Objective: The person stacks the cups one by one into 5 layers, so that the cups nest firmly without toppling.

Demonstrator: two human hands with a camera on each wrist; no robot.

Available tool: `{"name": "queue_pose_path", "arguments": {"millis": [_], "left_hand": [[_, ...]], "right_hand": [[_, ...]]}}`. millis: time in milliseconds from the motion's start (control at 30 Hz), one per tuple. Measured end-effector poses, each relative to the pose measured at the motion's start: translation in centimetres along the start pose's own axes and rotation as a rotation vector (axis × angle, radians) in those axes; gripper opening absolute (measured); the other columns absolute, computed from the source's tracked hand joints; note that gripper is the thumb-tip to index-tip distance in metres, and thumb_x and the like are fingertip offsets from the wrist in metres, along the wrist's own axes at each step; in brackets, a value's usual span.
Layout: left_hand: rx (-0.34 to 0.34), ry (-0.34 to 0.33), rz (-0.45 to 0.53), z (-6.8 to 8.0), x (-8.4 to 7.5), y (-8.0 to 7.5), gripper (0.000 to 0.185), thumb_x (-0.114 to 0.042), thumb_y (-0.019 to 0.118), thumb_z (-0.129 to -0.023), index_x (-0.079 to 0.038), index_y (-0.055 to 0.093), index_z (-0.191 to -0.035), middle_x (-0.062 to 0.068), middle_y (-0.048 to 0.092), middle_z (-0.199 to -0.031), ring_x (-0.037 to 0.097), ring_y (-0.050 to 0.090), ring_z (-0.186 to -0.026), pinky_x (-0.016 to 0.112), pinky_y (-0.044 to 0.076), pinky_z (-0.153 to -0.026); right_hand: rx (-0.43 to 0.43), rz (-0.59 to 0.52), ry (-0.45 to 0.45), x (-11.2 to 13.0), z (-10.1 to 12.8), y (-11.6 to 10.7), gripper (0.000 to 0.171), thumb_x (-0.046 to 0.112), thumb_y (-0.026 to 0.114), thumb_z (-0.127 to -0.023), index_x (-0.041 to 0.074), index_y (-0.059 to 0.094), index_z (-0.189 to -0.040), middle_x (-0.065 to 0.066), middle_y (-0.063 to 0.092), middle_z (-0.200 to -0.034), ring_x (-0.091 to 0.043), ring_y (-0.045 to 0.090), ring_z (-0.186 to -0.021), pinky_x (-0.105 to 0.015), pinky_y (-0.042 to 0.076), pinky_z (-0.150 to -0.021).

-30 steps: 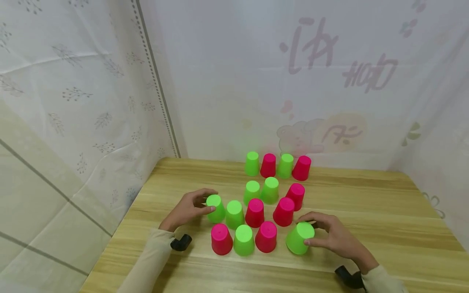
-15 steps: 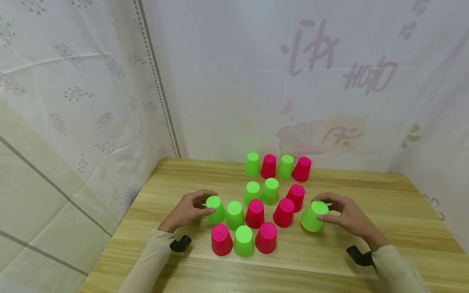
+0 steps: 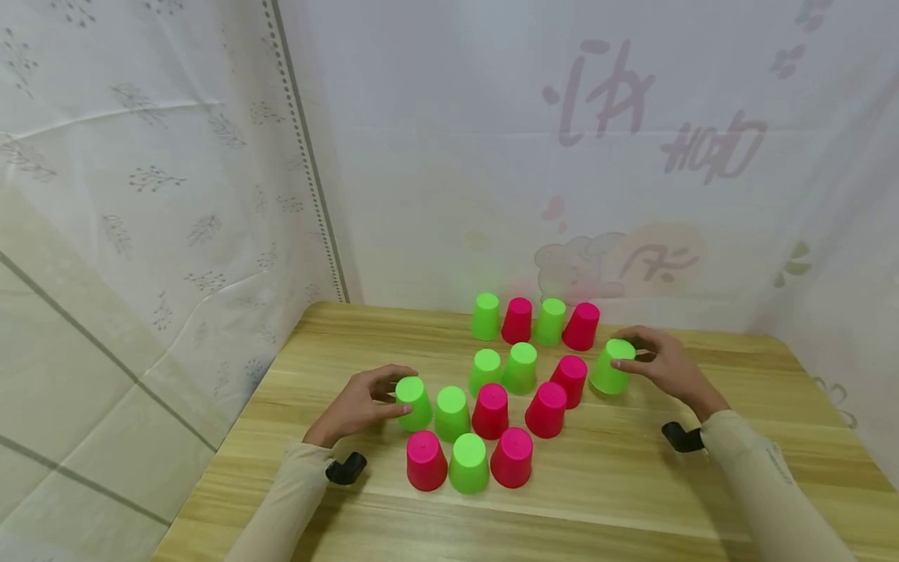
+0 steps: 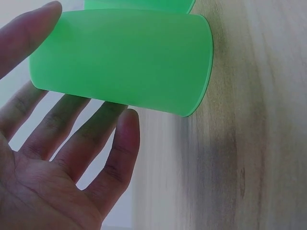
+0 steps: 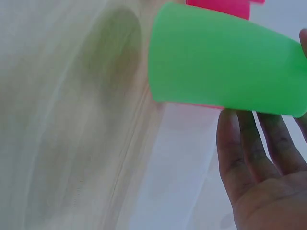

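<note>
Right of centre in the head view, the right hand (image 3: 663,365) grips an upside-down green cup (image 3: 610,365), slightly tilted, beside a pink cup (image 3: 569,380); its rim is half hidden. Left of centre, the left hand (image 3: 361,402) curls round another green cup (image 3: 413,402) standing on the wooden table (image 3: 702,484). Both wrist views cut the thumbs off at the frame edge.
</note>
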State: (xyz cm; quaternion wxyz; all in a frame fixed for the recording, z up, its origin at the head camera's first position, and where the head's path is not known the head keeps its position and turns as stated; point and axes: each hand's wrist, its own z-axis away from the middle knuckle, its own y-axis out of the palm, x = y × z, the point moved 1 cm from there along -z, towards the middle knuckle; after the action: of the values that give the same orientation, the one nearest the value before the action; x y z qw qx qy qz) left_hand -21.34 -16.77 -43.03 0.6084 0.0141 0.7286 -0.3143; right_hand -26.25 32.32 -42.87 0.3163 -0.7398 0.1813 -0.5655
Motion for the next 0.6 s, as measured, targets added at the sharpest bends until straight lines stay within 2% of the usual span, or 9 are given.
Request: {"name": "queue_pose_path", "arguments": {"millis": [133,300,400,500,600], "left_hand": [[0.0,-0.001,-0.016,0.1,0.0,0.0,0.049,-0.018,0.072,-0.08,-0.012,0.054,-0.125,0.01,0.063,-0.115,0.034,0.063,-0.103,0.036,0.054,-0.086],[0.0,-0.003,-0.016,0.1,-0.2,-0.1,0.048,-0.018,0.072,-0.08,-0.013,0.054,-0.124,0.011,0.063,-0.115,0.033,0.063,-0.102,0.024,0.053,-0.083],[-0.001,0.005,-0.017,0.2,-0.2,-0.1,0.048,-0.017,0.072,-0.08,-0.011,0.054,-0.124,0.01,0.063,-0.114,0.033,0.063,-0.101,0.029,0.053,-0.084],[-0.004,0.017,-0.025,0.2,-0.2,-0.2,0.047,-0.018,0.072,-0.08,-0.01,0.054,-0.123,0.009,0.064,-0.112,0.032,0.063,-0.1,0.037,0.053,-0.085],[-0.005,0.026,-0.03,0.2,-0.3,-0.2,0.047,-0.018,0.071,-0.08,-0.008,0.054,-0.123,0.008,0.064,-0.111,0.031,0.063,-0.099,0.039,0.052,-0.085]], "right_hand": [[-0.055,0.032,0.047,-0.7,-1.5,-0.1,0.042,0.037,0.069,-0.081,0.016,0.059,-0.116,-0.006,0.062,-0.111,-0.004,0.059,-0.089,-0.017,0.052,-0.074],[-0.12,0.066,0.132,-1.7,-2.8,0.0,0.047,0.044,0.068,-0.08,0.017,0.058,-0.118,-0.008,0.062,-0.115,-0.022,0.059,-0.101,-0.027,0.05,-0.075],[-0.156,0.076,0.176,-2.5,-3.3,0.0,0.052,0.045,0.066,-0.081,0.013,0.056,-0.12,-0.012,0.062,-0.116,-0.03,0.057,-0.105,-0.031,0.046,-0.077],[-0.188,0.076,0.217,-3.0,-3.8,0.1,0.054,0.046,0.066,-0.081,0.011,0.055,-0.121,-0.013,0.061,-0.117,-0.03,0.056,-0.107,-0.032,0.045,-0.08],[-0.208,0.07,0.24,-3.4,-4.3,0.2,0.055,0.047,0.067,-0.08,0.011,0.055,-0.121,-0.013,0.061,-0.117,-0.029,0.056,-0.106,-0.032,0.045,-0.08]]}}
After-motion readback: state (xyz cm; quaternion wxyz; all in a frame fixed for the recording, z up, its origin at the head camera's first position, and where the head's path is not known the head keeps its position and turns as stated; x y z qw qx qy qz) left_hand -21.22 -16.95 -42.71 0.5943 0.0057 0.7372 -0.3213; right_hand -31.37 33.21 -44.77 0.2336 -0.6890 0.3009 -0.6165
